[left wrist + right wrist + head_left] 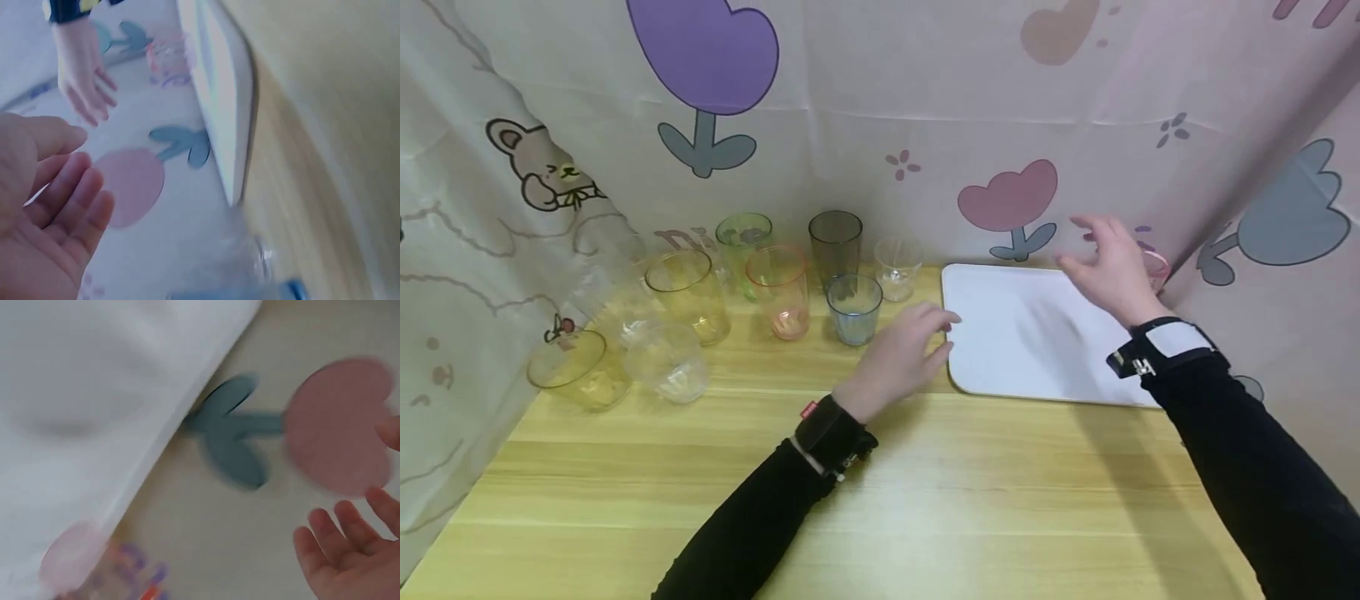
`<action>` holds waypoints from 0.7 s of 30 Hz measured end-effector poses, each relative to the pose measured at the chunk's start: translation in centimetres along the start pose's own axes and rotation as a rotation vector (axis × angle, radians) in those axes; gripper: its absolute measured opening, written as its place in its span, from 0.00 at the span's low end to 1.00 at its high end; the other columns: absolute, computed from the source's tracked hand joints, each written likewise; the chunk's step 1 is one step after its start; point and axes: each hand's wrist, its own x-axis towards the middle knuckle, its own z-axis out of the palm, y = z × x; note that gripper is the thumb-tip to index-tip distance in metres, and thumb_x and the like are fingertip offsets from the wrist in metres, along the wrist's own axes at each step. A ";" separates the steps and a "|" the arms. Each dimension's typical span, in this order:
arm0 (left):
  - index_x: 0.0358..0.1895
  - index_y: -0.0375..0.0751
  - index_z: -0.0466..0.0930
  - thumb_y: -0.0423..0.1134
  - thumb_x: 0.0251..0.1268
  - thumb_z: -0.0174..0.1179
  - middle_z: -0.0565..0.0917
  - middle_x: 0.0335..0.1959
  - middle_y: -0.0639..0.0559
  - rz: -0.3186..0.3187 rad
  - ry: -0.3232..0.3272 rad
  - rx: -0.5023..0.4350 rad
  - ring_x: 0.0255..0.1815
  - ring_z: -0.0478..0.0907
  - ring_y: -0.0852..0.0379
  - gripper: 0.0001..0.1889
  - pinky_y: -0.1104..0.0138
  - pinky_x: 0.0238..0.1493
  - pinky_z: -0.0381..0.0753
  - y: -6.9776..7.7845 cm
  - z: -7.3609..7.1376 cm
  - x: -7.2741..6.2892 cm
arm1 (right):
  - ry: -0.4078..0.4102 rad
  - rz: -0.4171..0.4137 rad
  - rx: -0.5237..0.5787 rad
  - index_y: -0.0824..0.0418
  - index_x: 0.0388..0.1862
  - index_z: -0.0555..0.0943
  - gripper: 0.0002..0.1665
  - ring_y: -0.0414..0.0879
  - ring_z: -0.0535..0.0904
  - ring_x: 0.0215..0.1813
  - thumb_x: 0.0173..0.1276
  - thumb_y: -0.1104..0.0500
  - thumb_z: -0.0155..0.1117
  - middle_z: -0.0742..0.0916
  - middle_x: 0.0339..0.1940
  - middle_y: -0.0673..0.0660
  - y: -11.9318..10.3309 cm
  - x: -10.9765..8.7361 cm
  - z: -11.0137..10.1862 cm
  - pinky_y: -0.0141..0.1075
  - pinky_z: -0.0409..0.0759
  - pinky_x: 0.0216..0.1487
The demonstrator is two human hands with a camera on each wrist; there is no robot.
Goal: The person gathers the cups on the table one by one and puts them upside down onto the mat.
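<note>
Over the white tray (992,350), my right hand (1108,267) hovers with its fingers spread and nothing in them. A pink glass (1158,267) stands at the tray's far right corner, partly hidden behind that hand. In the right wrist view the pink glass (72,557) shows at the lower left, apart from the fingers. My left hand (898,358) is held above the table by the tray's left edge, its fingers loosely bent and holding nothing. Nearest to it stands a small blue glass (855,315), with a small clear glass (897,271) behind.
Left along the wooden table (962,517) stand a dark grey glass (837,246), an orange-pink glass (780,296), a green glass (743,242), a tall yellow glass (692,300), a clear glass (673,371) and a wide yellow glass (583,375). A printed curtain (865,108) borders the back.
</note>
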 end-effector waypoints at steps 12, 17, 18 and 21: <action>0.65 0.31 0.75 0.30 0.64 0.68 0.78 0.61 0.35 -0.045 0.549 -0.071 0.63 0.75 0.41 0.26 0.53 0.69 0.78 -4.2 -6.2 -3.3 | -0.129 -0.314 0.081 0.64 0.55 0.84 0.17 0.58 0.86 0.50 0.70 0.60 0.70 0.88 0.53 0.63 -6.1 -5.1 4.6 0.52 0.87 0.47; 0.71 0.29 0.68 0.32 0.63 0.69 0.70 0.68 0.32 -0.141 0.683 -0.083 0.73 0.66 0.39 0.34 0.52 0.80 0.64 -6.1 -7.7 -4.5 | -0.260 -0.370 0.041 0.62 0.53 0.86 0.15 0.52 0.86 0.45 0.69 0.58 0.71 0.90 0.48 0.59 -7.1 -7.3 6.7 0.48 0.87 0.46; 0.72 0.29 0.66 0.33 0.62 0.70 0.68 0.70 0.32 -0.167 0.700 -0.088 0.74 0.64 0.39 0.36 0.52 0.82 0.62 -6.5 -7.9 -4.7 | -0.287 -0.379 0.023 0.62 0.52 0.86 0.16 0.52 0.86 0.45 0.69 0.57 0.71 0.90 0.47 0.58 -7.2 -7.6 7.0 0.47 0.87 0.46; 0.76 0.30 0.58 0.34 0.60 0.72 0.60 0.75 0.33 -0.259 0.714 -0.133 0.79 0.58 0.42 0.43 0.52 0.84 0.56 -7.7 -8.2 -5.5 | -0.357 -0.394 -0.017 0.61 0.50 0.87 0.15 0.49 0.85 0.43 0.68 0.55 0.72 0.89 0.43 0.54 -7.6 -8.5 7.7 0.43 0.85 0.45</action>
